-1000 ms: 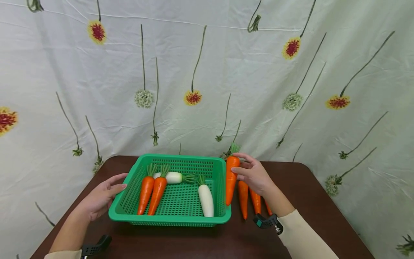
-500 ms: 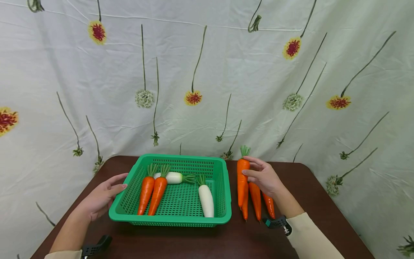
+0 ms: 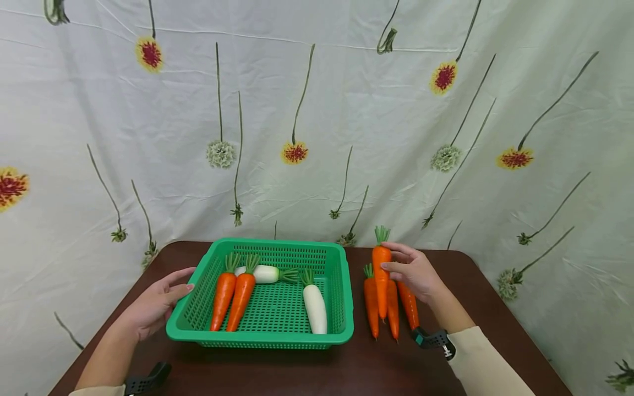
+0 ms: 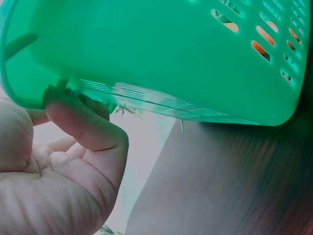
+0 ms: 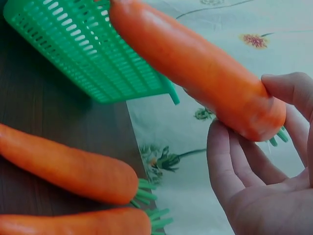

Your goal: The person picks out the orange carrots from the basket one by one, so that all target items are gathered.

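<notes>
In the head view my right hand [image 3: 413,275] pinches an orange carrot [image 3: 381,275] near its leafy end, holding it above other carrots on the table. The right wrist view shows thumb and fingers on either side of that carrot [image 5: 195,68], its tip pointing away from the palm. At the left end of a green plastic basket [image 3: 257,339], my left hand [image 3: 158,300] grips the rim. Up close in the left wrist view, the thumb [image 4: 88,122] bends against the basket's edge. Two carrots [image 3: 241,301] and two white radishes [image 3: 315,308] lie inside the basket.
Three carrots rest on the dark wooden table [image 3: 267,371] right of the basket: one at the left [image 3: 370,311], a middle carrot [image 3: 393,316] and a right carrot [image 3: 409,308] partly behind the hand. A flowered white cloth [image 3: 267,181] hangs behind the table.
My right hand has moved right with the carrot, from the basket's right rim to above the carrots on the table. The left hand stays at the basket.
</notes>
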{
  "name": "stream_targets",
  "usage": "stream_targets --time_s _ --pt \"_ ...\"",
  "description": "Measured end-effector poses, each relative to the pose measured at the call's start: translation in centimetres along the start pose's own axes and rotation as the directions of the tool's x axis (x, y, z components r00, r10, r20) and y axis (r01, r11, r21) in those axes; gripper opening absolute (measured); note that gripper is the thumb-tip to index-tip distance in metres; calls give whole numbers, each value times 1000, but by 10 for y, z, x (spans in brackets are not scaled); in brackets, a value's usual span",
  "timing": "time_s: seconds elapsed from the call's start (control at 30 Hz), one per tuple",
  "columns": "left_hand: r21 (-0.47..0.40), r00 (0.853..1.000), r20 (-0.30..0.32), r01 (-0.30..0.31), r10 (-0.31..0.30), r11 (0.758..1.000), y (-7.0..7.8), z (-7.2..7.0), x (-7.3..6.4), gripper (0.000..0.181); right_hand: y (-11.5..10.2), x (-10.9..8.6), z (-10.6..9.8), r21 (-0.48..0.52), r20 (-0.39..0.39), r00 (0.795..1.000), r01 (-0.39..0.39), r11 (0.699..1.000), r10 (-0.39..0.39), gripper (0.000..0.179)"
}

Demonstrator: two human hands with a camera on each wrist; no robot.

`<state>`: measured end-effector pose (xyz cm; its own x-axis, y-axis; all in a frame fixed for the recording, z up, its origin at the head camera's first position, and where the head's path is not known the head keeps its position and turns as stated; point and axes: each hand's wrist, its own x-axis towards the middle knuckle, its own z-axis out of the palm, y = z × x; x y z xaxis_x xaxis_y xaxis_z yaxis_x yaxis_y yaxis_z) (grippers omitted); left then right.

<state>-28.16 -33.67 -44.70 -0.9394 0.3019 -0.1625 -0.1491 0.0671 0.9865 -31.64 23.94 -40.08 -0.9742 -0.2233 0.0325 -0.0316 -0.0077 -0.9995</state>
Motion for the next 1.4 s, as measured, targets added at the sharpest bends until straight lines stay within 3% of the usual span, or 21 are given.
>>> stream_targets --time_s 0.17,0.57,0.97,1.4 --pt "11 1000 -8 3 -3 1000 -1 0 0 76 2 0 -9 -7 24 1000 0 1000 0 57" --pt "20 1000 -1 -1 1 1000 1 -1 0 77 9 4 -43 -15 -20 999 -43 999 43 57" --pt "9 1000 13 -6 6 1000 1 0 -1 76 22 8 -66 -132 -103 991 -96 987 83 61" --pt "10 1000 -1 -3 3 1000 0 -1 -1 77 32 1 -88 -204 -138 987 -112 973 84 62"
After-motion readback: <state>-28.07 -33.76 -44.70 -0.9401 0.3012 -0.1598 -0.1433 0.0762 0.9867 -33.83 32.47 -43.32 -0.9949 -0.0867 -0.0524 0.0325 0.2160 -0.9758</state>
